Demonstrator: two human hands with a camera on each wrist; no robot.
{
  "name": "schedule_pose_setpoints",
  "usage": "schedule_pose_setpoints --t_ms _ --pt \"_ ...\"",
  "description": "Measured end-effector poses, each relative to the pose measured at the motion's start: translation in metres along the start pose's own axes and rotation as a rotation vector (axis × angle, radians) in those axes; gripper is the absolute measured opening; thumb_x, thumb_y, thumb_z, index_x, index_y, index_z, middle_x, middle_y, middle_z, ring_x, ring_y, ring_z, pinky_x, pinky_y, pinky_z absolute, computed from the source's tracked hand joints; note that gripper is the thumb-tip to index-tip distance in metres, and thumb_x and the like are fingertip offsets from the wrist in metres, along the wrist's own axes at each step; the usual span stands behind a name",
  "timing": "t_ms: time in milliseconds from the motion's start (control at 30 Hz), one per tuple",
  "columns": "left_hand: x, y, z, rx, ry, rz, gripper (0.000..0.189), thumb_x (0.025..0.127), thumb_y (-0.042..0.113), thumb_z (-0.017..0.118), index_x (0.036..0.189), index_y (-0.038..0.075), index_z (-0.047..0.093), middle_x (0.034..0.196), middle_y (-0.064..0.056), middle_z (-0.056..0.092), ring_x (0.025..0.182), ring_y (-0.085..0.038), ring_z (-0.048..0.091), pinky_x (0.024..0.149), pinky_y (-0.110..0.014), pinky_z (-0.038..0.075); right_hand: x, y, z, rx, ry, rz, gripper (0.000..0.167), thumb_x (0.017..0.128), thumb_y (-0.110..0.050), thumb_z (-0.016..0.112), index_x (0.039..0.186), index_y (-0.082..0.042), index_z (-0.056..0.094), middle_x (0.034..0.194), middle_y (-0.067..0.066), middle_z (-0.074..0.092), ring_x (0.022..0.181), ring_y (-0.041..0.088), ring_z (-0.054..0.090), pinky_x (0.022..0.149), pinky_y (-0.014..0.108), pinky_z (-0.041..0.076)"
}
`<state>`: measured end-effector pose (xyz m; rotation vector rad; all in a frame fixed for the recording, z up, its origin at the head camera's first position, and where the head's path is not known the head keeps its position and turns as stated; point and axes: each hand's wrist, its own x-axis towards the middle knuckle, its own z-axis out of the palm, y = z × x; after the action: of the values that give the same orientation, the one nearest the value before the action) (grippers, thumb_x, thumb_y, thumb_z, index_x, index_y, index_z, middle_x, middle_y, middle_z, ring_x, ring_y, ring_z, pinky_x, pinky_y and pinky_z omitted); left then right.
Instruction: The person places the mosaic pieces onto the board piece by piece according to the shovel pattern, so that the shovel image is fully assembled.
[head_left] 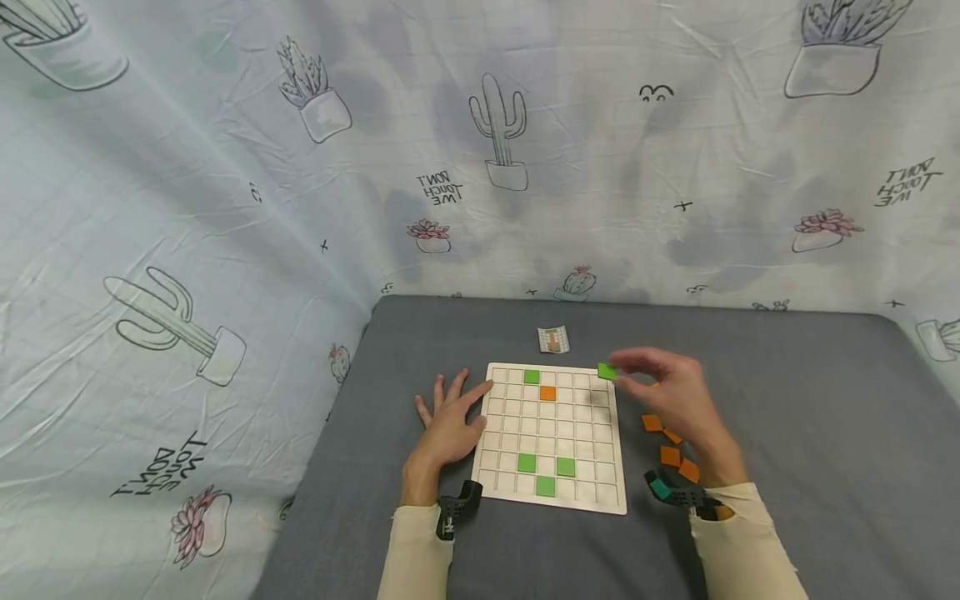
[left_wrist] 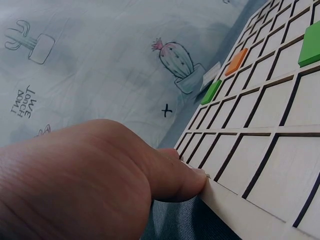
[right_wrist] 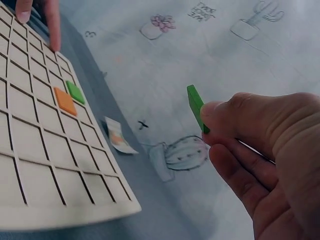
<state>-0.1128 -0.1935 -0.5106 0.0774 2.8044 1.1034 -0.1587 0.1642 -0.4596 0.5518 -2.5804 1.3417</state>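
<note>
A pale wooden grid board (head_left: 551,437) lies on the grey table. Two tiles sit in its upper cells, a green tile (head_left: 531,377) and an orange tile (head_left: 547,393); three more green tiles (head_left: 545,486) fill cells near the front edge. Along the board's left edge my left hand (head_left: 448,425) rests with fingers spread, its thumb and index fingertip touching the rim. My right hand (head_left: 667,392) pinches a green square tile (right_wrist: 196,107) between thumb and fingers, raised over the board's far right corner.
Several loose orange tiles (head_left: 670,456) lie right of the board, partly under my right forearm. A small printed paper card (head_left: 553,340) lies beyond the board's far edge. Cactus-print cloth (head_left: 585,167) hangs behind and to the left of the table.
</note>
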Motion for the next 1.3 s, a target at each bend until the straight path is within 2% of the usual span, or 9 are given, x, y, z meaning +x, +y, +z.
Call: schedule_pose_setpoints --t_ms 100,200,267,467,700,833,1033,1300 --pt "0.0 0.001 0.0 0.005 -0.002 0.002 0.059 0.103 0.011 0.065 0.161 0.021 0.058 0.181 -0.018 0.026 0.169 -0.054 -0.003 0.122 -0.085 -0.016 0.005 0.0 0.009 0.003 -0.018 0.005 0.034 0.094 -0.001 0.084 0.127 -0.01 0.08 0.121 0.009 0.082 0.111 0.031 0.077 0.101 0.035 0.062" --pt "0.001 0.001 -0.001 0.011 -0.003 0.004 0.059 0.103 0.011 0.065 0.161 0.021 0.058 0.181 -0.019 0.026 0.169 -0.054 -0.002 0.122 -0.085 -0.016 0.01 0.001 0.016 0.011 -0.03 -0.007 0.035 0.093 0.001 0.084 0.127 -0.009 0.08 0.121 0.01 0.082 0.112 0.032 0.077 0.101 0.051 0.062" --pt "0.001 0.001 -0.001 0.012 -0.005 0.001 0.059 0.103 0.011 0.065 0.161 0.021 0.058 0.181 -0.018 0.026 0.169 -0.054 -0.002 0.122 -0.086 -0.016 0.013 0.002 0.021 0.014 -0.038 -0.022 0.035 0.093 0.001 0.084 0.126 -0.008 0.08 0.12 0.01 0.082 0.112 0.033 0.078 0.1 0.056 0.062" --pt "-0.001 0.002 -0.003 0.007 -0.005 -0.007 0.059 0.103 0.011 0.066 0.16 0.021 0.059 0.181 -0.019 0.026 0.169 -0.053 -0.002 0.122 -0.085 -0.016 0.021 0.006 0.037 0.057 -0.076 -0.025 0.033 0.094 -0.002 0.085 0.126 -0.009 0.08 0.121 0.008 0.082 0.113 0.031 0.078 0.099 0.056 0.063" --pt "0.0 0.0 -0.001 0.003 -0.002 -0.001 0.059 0.102 0.011 0.065 0.16 0.022 0.059 0.181 -0.018 0.027 0.169 -0.053 -0.002 0.122 -0.086 -0.016 0.029 0.015 0.058 0.124 -0.11 -0.012 0.031 0.094 0.0 0.083 0.124 -0.007 0.08 0.118 0.012 0.082 0.112 0.035 0.078 0.097 0.054 0.065" --pt "-0.001 -0.001 0.0 0.009 -0.002 -0.001 0.06 0.102 0.01 0.065 0.16 0.023 0.059 0.181 -0.018 0.027 0.169 -0.053 -0.002 0.122 -0.086 -0.015 0.03 0.019 0.068 0.128 -0.142 0.016 0.03 0.095 -0.003 0.084 0.124 -0.008 0.081 0.119 0.01 0.082 0.11 0.034 0.079 0.093 0.051 0.067" --pt "-0.001 -0.002 0.0 0.011 -0.001 0.007 0.06 0.102 0.01 0.066 0.16 0.023 0.059 0.18 -0.019 0.027 0.169 -0.054 -0.002 0.122 -0.086 -0.015 0.03 0.023 0.08 0.14 -0.175 0.023 0.03 0.096 -0.003 0.083 0.126 -0.005 0.08 0.12 0.011 0.082 0.109 0.034 0.079 0.094 0.053 0.066" --pt "-0.002 -0.002 0.0 0.009 0.003 0.012 0.06 0.102 0.01 0.065 0.161 0.022 0.059 0.18 -0.019 0.027 0.169 -0.054 -0.002 0.121 -0.086 -0.015 0.032 0.023 0.09 0.1 -0.19 0.042 0.03 0.095 -0.003 0.083 0.125 -0.006 0.08 0.12 0.012 0.082 0.105 0.03 0.08 0.09 0.044 0.067"
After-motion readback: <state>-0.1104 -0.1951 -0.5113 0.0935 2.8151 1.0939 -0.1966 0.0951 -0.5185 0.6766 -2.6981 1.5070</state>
